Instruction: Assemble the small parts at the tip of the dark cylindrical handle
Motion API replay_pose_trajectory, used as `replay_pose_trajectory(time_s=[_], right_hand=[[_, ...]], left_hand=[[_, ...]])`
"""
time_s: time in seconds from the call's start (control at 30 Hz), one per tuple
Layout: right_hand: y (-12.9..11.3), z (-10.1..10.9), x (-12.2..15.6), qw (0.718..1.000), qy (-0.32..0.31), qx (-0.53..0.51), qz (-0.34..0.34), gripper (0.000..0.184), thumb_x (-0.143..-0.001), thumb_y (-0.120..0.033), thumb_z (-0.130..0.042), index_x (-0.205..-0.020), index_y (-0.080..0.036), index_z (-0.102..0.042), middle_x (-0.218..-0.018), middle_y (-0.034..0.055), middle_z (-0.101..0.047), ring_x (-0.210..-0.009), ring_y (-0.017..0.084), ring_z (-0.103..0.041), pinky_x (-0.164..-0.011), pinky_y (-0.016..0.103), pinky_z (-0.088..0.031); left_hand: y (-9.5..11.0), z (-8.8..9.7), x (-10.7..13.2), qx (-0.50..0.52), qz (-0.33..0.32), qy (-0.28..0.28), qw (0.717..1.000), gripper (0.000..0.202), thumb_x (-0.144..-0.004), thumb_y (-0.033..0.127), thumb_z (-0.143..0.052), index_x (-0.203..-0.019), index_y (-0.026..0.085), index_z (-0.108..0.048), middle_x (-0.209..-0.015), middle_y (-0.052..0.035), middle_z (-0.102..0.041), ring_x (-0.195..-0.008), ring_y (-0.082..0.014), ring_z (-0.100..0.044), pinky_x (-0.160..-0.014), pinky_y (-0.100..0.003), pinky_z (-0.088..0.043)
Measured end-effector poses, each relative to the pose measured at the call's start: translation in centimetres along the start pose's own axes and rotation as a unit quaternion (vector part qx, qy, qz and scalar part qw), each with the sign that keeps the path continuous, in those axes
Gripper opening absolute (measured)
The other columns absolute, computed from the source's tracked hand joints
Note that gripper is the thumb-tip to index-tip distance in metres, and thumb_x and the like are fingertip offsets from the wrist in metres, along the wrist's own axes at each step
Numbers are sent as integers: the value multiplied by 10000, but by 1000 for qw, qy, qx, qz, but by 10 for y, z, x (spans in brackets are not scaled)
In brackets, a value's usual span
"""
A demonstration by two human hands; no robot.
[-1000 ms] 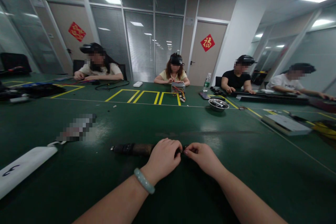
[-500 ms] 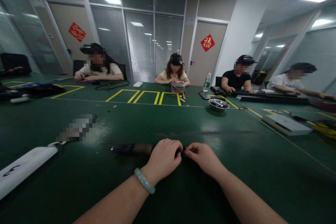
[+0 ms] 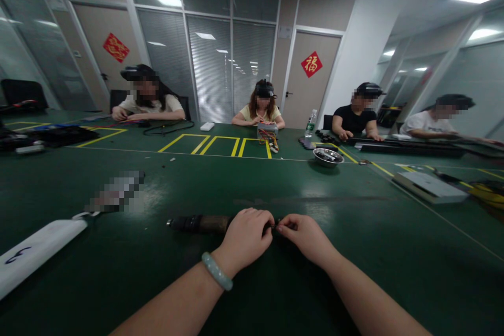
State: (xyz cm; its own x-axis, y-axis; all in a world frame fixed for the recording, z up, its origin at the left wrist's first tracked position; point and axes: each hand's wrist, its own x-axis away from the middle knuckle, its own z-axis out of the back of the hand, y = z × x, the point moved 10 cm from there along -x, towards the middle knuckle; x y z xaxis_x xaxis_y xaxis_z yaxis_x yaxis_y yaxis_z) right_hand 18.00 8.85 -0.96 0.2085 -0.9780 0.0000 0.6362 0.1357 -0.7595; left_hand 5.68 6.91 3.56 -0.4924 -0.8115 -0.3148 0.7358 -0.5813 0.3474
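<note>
On the green table lies a dark cylindrical tool (image 3: 210, 223), with a brown worn middle section and a small metal tip at its left end. My left hand (image 3: 248, 236) wears a pale green bangle and is wrapped over the right part of this tool, hiding much of it. At the tool's right end, the fingertips of my right hand (image 3: 301, 233) are pinched together close to my left fingers. Whatever small part sits between those fingertips is too small and dark to make out.
A long white power strip-like block (image 3: 43, 249) lies at left. Further back are a metal bowl (image 3: 328, 157) of small parts, a water bottle (image 3: 311, 125), a flat light-coloured box (image 3: 431, 187) and yellow cables (image 3: 486, 194). Several people sit working across the table (image 3: 189, 184).
My hands and the cylindrical tool stay in nearly the same place. At the far right, a co-worker's arm and the dark item by it have shifted slightly.
</note>
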Motion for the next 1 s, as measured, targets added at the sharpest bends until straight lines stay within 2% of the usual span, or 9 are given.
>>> replay_pose_trajectory(time_s=[0.27,0.53,1.0], right_hand=[[4,-2,-2,1000,-3,-5,1,193,-812,-340,-572,-844,-194,-695,-816,15,-709,-740,161,-633,-654,242,-419],[-1,0,-1,1000,4,0,3,181,-800,-332,-578,-832,-200,-697,-788,8,-705,-713,154,-630,-631,238,-409],[-1,1,0,1000,-2,1,-3,175,-815,-332,-573,-843,-212,-697,-808,0,-710,-729,152,-634,-641,234,-418]], left_hand=[[-2,-2,-1,14,-6,7,1000,142,-817,185,-505,-920,227,-593,-912,-7,-628,-892,-191,-559,-856,-368,-401],[-3,-4,-1,0,-6,12,1000,115,-848,224,-502,-912,229,-597,-896,-8,-631,-881,-192,-560,-828,-355,-400],[-3,-6,-1,-15,-1,-5,1000,185,-907,292,-448,-948,215,-612,-938,-24,-637,-889,-188,-567,-835,-355,-417]])
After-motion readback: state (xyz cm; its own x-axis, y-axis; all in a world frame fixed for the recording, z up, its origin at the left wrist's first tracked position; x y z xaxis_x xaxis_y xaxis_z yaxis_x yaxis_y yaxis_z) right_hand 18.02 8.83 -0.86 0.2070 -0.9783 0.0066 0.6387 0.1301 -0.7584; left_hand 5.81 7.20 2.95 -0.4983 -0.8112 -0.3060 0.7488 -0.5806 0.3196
